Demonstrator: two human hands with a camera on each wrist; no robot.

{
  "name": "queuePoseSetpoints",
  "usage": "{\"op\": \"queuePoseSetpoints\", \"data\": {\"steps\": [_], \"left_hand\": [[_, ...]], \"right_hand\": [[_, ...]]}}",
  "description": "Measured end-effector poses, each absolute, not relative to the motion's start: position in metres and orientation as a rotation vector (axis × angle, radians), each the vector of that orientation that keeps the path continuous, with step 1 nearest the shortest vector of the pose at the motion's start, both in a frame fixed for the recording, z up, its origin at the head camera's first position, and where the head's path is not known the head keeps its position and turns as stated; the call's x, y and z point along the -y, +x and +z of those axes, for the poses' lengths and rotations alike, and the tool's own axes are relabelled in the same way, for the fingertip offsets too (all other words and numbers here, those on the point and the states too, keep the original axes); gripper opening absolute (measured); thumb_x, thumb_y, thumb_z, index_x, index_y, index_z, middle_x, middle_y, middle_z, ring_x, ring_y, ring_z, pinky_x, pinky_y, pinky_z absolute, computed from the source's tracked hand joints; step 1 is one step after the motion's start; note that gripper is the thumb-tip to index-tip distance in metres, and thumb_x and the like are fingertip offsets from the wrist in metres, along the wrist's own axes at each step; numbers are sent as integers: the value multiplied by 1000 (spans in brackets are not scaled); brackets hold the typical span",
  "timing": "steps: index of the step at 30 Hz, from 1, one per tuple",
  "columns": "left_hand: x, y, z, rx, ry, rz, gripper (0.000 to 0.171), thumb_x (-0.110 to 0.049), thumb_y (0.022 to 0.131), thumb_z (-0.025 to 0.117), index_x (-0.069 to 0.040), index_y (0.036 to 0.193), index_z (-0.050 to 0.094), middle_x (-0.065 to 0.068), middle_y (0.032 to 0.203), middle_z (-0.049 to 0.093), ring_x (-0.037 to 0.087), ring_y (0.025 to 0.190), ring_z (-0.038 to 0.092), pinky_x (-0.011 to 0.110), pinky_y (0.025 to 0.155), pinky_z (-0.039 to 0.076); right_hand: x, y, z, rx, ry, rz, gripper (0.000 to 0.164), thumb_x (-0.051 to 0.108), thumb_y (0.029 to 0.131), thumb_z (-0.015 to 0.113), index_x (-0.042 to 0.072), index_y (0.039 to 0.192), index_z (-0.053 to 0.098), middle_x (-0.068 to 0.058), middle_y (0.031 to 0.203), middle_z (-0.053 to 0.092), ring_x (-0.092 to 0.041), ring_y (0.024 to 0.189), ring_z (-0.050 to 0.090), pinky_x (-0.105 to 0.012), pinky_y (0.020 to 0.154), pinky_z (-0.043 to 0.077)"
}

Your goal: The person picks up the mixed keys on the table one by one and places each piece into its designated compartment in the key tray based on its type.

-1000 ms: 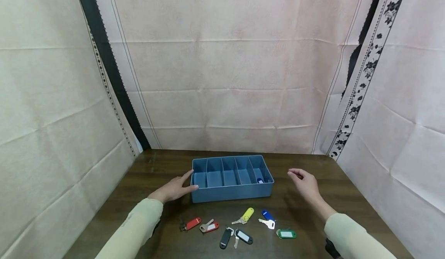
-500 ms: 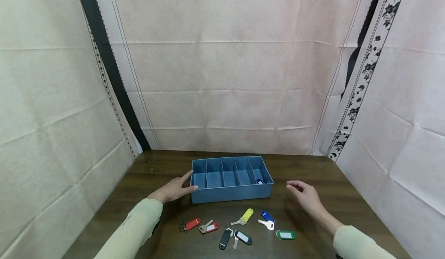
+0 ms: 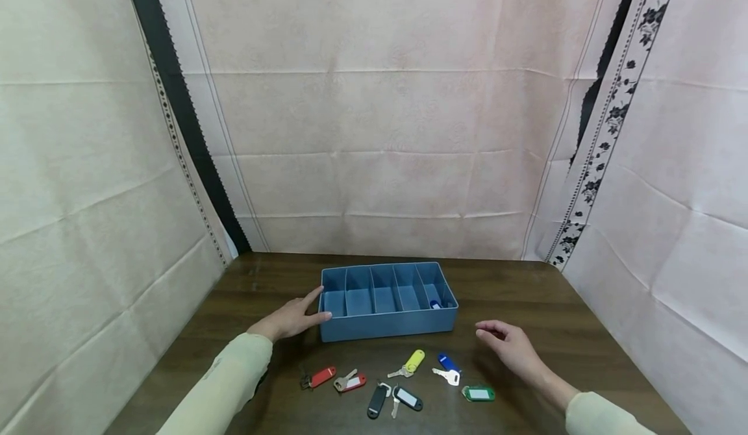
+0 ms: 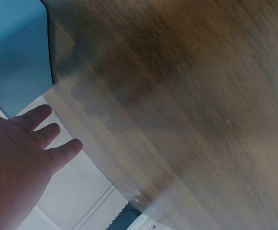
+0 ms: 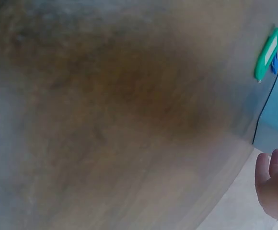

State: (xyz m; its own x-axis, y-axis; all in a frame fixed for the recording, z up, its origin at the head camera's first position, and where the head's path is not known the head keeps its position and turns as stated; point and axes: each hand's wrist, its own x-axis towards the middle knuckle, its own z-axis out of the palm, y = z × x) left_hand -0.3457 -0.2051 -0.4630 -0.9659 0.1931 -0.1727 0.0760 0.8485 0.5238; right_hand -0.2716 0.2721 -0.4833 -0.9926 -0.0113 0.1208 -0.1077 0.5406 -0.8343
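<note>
A blue box (image 3: 388, 326) with several compartments stands on the table, a blue key tag (image 3: 435, 304) lying in its rightmost compartment. My left hand (image 3: 290, 319) touches the box's left end with thumb and forefinger spread; its other fingers (image 4: 64, 152) stretch out in the left wrist view. To the right of the box, my right hand (image 3: 511, 346) hovers above the table with loosely bent fingers and nothing visible in them. Nearest to it lie a green key tag (image 3: 478, 393) and a blue key tag (image 3: 447, 362) with a silver key (image 3: 447, 376).
In front of the box lie a yellow key tag (image 3: 415, 360), red key tags (image 3: 323, 376) (image 3: 353, 382) and black key tags (image 3: 377, 401) (image 3: 408, 398), some with keys. Light cloth (image 3: 374, 130) hangs behind and on both sides of the brown table (image 3: 274, 273).
My right hand has come down and toward the front, closer to the green and blue key tags. The left hand stays at the box's left end.
</note>
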Motion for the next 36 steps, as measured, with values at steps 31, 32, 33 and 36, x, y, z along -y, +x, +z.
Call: {"op": "queuePoseSetpoints", "data": {"steps": [31,32,33,36], "left_hand": [[206,-344,-466,-2821,220,817,99,-79,82,52,-27,159,20,26,156,29,53,140,26,77,101,23],[206,-344,-466,-2823,222,815,99,-79,82,52,-27,159,20,27,155,30,54,140,26,77,101,23],[206,-344,-466,-2825,224,813,99,-80,82,52,-27,159,20,27,155,30,54,139,26,78,100,23],[206,-343,-466,-2825,223,811,99,-80,82,52,-27,159,20,28,155,30,54,139,26,78,100,23]], "right_hand": [[-265,-261,-513,2873,675,1324,20,27,92,72,15,108,73,2,111,67,-15,102,61,-28,85,49],[-265,-260,-513,2876,679,1327,20,27,92,72,15,108,73,2,111,67,-17,103,61,-30,86,49],[-265,-260,-513,2878,685,1326,19,27,92,72,16,107,73,2,111,67,-19,104,61,-33,86,49],[-262,-259,-514,2870,720,1271,18,28,90,73,18,105,73,1,113,67,-21,106,61,-38,89,48]]}}
